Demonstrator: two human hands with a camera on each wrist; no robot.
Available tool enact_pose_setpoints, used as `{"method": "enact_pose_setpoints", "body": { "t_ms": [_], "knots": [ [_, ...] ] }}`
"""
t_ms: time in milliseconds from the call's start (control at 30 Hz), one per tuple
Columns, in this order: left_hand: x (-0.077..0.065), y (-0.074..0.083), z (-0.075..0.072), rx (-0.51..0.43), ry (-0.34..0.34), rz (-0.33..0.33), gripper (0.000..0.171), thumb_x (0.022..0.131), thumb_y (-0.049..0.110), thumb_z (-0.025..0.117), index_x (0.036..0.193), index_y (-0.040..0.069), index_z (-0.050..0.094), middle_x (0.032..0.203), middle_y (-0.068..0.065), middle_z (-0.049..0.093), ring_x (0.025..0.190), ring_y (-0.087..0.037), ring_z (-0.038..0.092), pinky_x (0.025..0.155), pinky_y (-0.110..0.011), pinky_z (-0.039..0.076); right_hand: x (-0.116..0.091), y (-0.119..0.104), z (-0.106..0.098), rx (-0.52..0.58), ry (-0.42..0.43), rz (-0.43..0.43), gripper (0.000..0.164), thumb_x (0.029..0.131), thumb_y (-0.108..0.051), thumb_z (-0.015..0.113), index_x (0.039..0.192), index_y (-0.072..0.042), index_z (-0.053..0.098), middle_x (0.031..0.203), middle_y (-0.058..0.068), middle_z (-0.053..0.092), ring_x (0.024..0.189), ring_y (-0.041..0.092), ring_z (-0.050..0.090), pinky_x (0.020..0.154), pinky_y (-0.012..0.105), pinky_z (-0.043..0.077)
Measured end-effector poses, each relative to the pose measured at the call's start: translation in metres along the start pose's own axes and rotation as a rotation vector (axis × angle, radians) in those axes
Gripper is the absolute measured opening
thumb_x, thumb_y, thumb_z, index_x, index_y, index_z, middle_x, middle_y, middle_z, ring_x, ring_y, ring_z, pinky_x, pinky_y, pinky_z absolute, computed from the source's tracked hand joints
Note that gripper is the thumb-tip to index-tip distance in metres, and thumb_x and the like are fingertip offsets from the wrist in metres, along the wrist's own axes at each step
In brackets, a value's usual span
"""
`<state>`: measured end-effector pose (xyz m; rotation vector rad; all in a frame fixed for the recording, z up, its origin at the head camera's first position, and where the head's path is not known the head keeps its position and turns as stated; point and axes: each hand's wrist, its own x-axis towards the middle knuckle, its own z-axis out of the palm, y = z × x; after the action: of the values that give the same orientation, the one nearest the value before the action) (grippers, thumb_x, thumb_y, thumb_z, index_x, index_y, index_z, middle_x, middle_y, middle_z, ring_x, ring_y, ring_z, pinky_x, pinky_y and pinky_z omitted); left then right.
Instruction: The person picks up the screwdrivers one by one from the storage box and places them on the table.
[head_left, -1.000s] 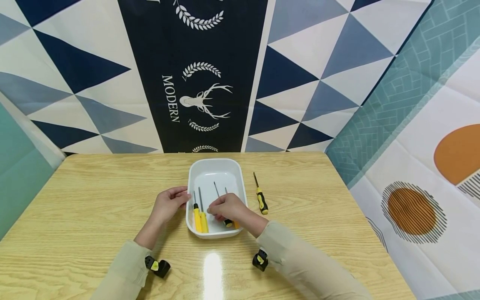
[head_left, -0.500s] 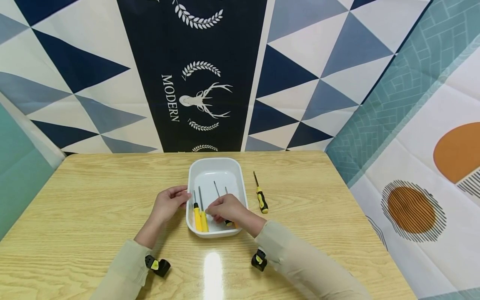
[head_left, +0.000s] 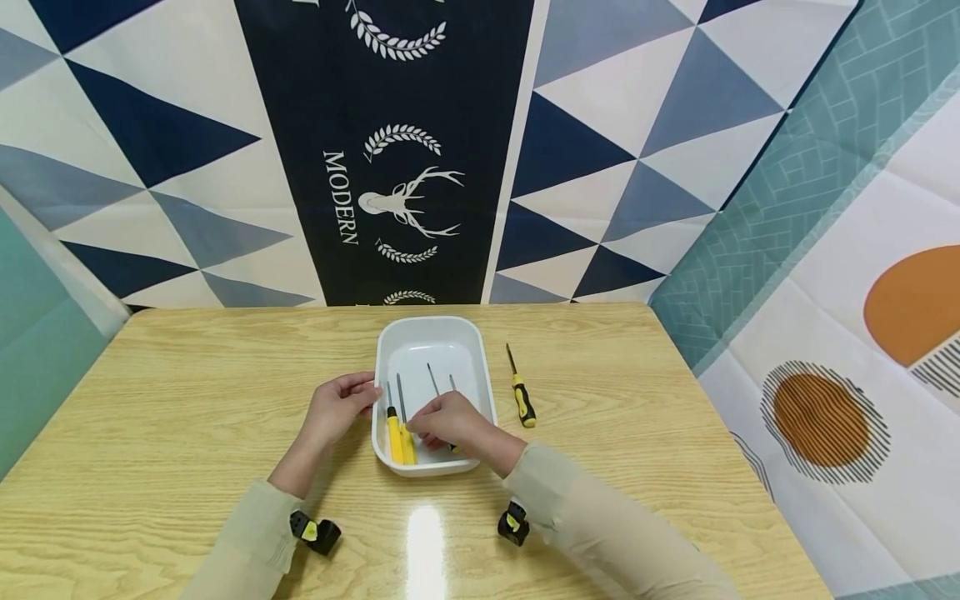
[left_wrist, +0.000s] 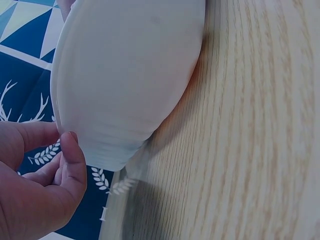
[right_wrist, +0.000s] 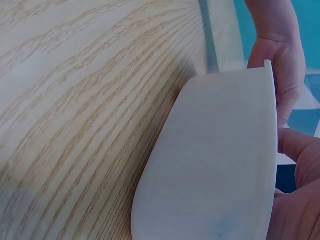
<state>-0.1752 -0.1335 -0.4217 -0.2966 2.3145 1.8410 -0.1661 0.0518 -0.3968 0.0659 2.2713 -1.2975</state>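
Note:
A white tray [head_left: 431, 340] lies on the table with several screwdrivers in it. My left hand [head_left: 336, 411] pinches the tray's left rim between thumb and finger, plain in the left wrist view. Inside the tray, my right hand [head_left: 453, 420] has its fingertips at the handle of a yellow screwdriver [head_left: 408, 450]; whether they grip it is unclear. Left of that lies a yellow screwdriver with a black collar [head_left: 394, 437]. Two more screwdriver shafts [head_left: 432, 379] emerge from under the right hand, their handles mostly covered. In the right wrist view, the tray wall [right_wrist: 210, 150] hides the right fingertips.
To the right of the tray, a yellow and black screwdriver [head_left: 523, 402] lies on the wooden table [head_left: 225, 375]. A patterned cloth [head_left: 405, 100] hangs behind the table's far edge. Each wrist wears a small black camera [head_left: 324, 536].
My right hand has shifted slightly left inside the tray, bringing its fingertips to the yellow screwdriver's handle. The left hand and the tray have stayed in place.

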Motion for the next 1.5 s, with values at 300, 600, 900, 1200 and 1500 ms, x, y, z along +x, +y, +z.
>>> {"method": "enact_pose_setpoints", "body": {
  "t_ms": [300, 600, 900, 1200, 1500],
  "knots": [
    [-0.002, 0.002, 0.0, -0.016, -0.006, 0.01, 0.04, 0.091, 0.018, 0.061, 0.127, 0.001, 0.055, 0.11, -0.011, 0.061, 0.081, -0.005, 0.057, 0.077, -0.025, 0.056, 0.0, -0.002, 0.004, 0.002, 0.01, 0.009, 0.016, 0.079, -0.017, 0.073, 0.083, -0.002, 0.069, 0.077, 0.01, 0.067, 0.063, 0.016, 0.062, 0.06, 0.028, 0.055],
    [-0.003, 0.003, 0.0, -0.021, -0.014, 0.016, 0.042, 0.091, 0.018, 0.061, 0.128, -0.001, 0.054, 0.11, -0.012, 0.061, 0.082, -0.006, 0.058, 0.077, -0.026, 0.056, 0.0, -0.003, 0.007, 0.001, -0.001, -0.011, 0.018, 0.078, -0.017, 0.073, 0.082, 0.0, 0.069, 0.069, 0.008, 0.066, 0.056, 0.012, 0.058, 0.058, 0.029, 0.056],
    [-0.004, 0.003, 0.0, -0.021, -0.015, 0.019, 0.041, 0.091, 0.017, 0.061, 0.127, -0.001, 0.054, 0.11, -0.013, 0.06, 0.082, -0.006, 0.058, 0.077, -0.025, 0.056, 0.002, -0.002, 0.011, -0.016, 0.012, -0.003, 0.017, 0.08, -0.019, 0.072, 0.079, -0.003, 0.067, 0.069, 0.007, 0.064, 0.055, 0.013, 0.058, 0.056, 0.027, 0.055],
    [-0.003, 0.003, -0.001, -0.018, -0.012, 0.015, 0.042, 0.091, 0.018, 0.061, 0.128, 0.0, 0.054, 0.111, -0.013, 0.061, 0.082, -0.005, 0.057, 0.076, -0.024, 0.055, 0.001, -0.005, 0.013, -0.046, 0.018, 0.005, 0.018, 0.081, -0.02, 0.071, 0.077, -0.004, 0.065, 0.067, 0.008, 0.062, 0.055, 0.015, 0.058, 0.057, 0.028, 0.054],
    [-0.002, 0.001, -0.002, -0.022, -0.008, 0.001, 0.04, 0.091, 0.017, 0.061, 0.127, 0.001, 0.055, 0.109, -0.011, 0.061, 0.081, -0.004, 0.057, 0.077, -0.025, 0.056, 0.001, -0.007, 0.016, -0.15, 0.026, 0.04, 0.02, 0.083, -0.026, 0.069, 0.083, -0.006, 0.063, 0.073, 0.008, 0.064, 0.06, 0.016, 0.061, 0.056, 0.025, 0.05]
  ]
}}
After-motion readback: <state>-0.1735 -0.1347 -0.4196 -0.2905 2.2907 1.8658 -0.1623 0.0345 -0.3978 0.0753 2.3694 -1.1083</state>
